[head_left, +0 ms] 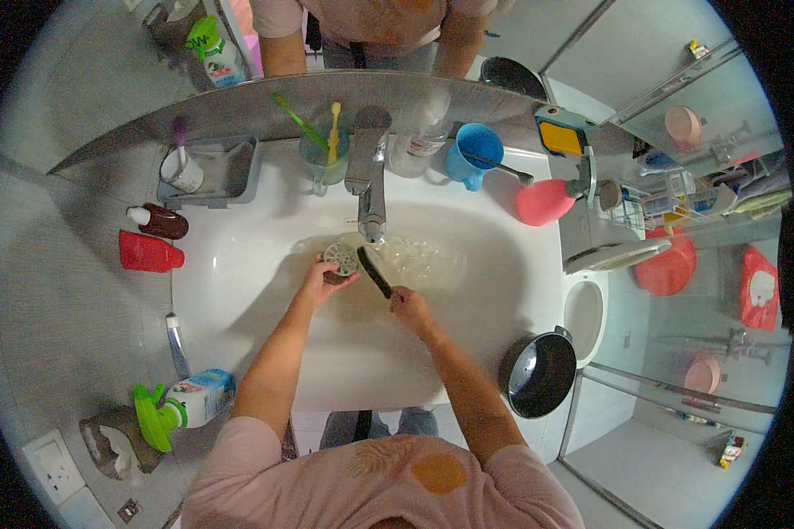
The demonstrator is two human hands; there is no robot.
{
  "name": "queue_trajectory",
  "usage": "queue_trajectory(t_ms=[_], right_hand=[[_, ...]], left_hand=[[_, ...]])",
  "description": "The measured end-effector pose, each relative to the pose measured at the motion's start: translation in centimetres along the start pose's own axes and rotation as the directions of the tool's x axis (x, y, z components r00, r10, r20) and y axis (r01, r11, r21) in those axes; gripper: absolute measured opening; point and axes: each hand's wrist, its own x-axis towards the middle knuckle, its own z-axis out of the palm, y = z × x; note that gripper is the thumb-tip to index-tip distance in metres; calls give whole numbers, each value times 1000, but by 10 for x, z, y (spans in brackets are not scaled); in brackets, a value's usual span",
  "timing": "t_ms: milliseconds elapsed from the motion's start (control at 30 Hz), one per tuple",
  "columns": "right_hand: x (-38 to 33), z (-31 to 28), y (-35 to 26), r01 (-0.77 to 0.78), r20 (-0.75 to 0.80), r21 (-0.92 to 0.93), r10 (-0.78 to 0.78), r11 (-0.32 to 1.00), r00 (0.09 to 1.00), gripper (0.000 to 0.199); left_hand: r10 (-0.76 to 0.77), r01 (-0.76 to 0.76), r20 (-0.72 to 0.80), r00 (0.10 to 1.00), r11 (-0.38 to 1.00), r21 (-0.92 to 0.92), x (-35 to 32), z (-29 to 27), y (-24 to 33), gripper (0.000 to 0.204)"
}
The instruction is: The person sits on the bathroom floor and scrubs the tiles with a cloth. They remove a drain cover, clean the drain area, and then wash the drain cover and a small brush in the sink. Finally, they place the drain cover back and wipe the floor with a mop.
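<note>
Under the faucet (372, 198), my left hand (319, 282) is closed round a small round grey drain strainer (340, 258) with holes in its face. My right hand (409, 310) grips the handle of a narrow dark brush (375, 271). The brush slants up and left, and its far end is beside the strainer's right edge. I cannot tell whether the bristles touch it. Both hands are over the white sink (238, 300), where cloudy, bubbly water (419, 260) lies below the spout.
Behind the sink stand a cup with toothbrushes (324, 154), a clear bottle (410, 154), a blue mug (475, 157) and a pink bottle (545, 203). A grey tray (238, 172) is at back left, a spray bottle (185, 406) at near left. A black basin (538, 375) sits at right, near the toilet (585, 313).
</note>
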Motion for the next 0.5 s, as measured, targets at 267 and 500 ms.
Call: queue_trajectory(t_ms=[267, 500], right_hand=[[-12, 9, -52, 23, -181, -206, -62, 978, 982, 20], [-6, -21, -18, -113, -320, -358, -8, 927, 947, 24]], left_hand=[[-91, 84, 133, 987, 995, 59, -11, -11, -4, 53], [-89, 108, 133, 987, 985, -138, -28, -3, 4, 38]])
